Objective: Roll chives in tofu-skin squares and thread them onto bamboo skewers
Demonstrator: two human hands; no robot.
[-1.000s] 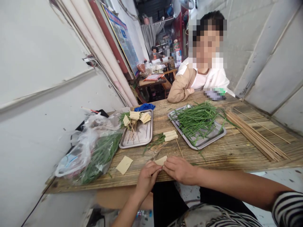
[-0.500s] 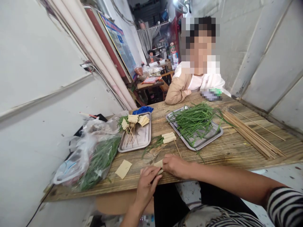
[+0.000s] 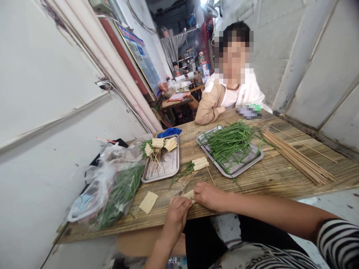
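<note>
At the table's near edge, a pale yellow tofu sheet (image 3: 189, 194) lies partly rolled between my hands. My left hand (image 3: 177, 215) pinches its left end with the fingers drawn together. My right hand (image 3: 209, 195) is closed on the other end, its fingertips mostly hidden. Left of them a flat square tofu sheet (image 3: 148, 202) rests on the wood. Just beyond my right hand lie tofu rolls (image 3: 200, 163) on a skewer, with green chives sticking out of their left side.
Finished skewers (image 3: 157, 147) sit in the left metal tray (image 3: 171, 164). Chives (image 3: 231, 140) heap the right tray (image 3: 249, 161). Bare bamboo skewers (image 3: 300, 158) lie at right, a plastic bag of greens (image 3: 120, 194) at left. Across the table sits a person (image 3: 210, 104) with folded arms.
My left hand's fingers have drawn closer together on the tofu sheet, and the hand has turned slightly. My right hand stays almost in place. The view has shifted slightly.
</note>
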